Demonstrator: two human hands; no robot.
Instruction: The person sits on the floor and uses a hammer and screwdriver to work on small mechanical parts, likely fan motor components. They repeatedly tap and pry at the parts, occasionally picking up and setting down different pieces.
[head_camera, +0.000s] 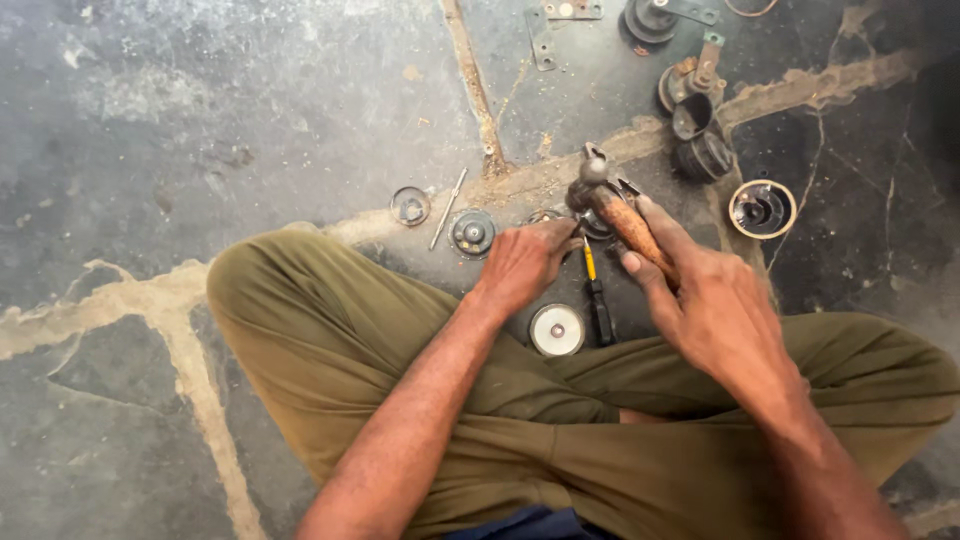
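Right hand (715, 305): curled tight round the wooden handle of a hammer (622, 215), thumb lying along the near side of the grip.
Hammer: long axis runs slantwise, from the right hand up and to the left in the head view; its dark metal head (590, 180) is at the far end, pointing away from the person, over a small round part on the floor.
Left hand (522, 262): fingers bent and bunched, tips pressed down on a small round metal part (548, 216) just beside the hammer head; whether it grips that part or only steadies it cannot be told.
Screwdriver (595, 295): yellow and black, lies on the floor between the two hands, long axis near straight away from the person.
Silver disc (556, 329): flat on the floor by the screwdriver, close to the crossed legs.
Round dark part (472, 233): on the floor left of the left hand, with a thin metal rod (447, 209) and a small ring-shaped cap (410, 206) beyond it.
Floor (200, 130): grey cracked concrete, patched with pale seams.
Far right: a ringed round part (762, 209) and a cluster of dark cylindrical parts (695, 120), well apart from the hands.
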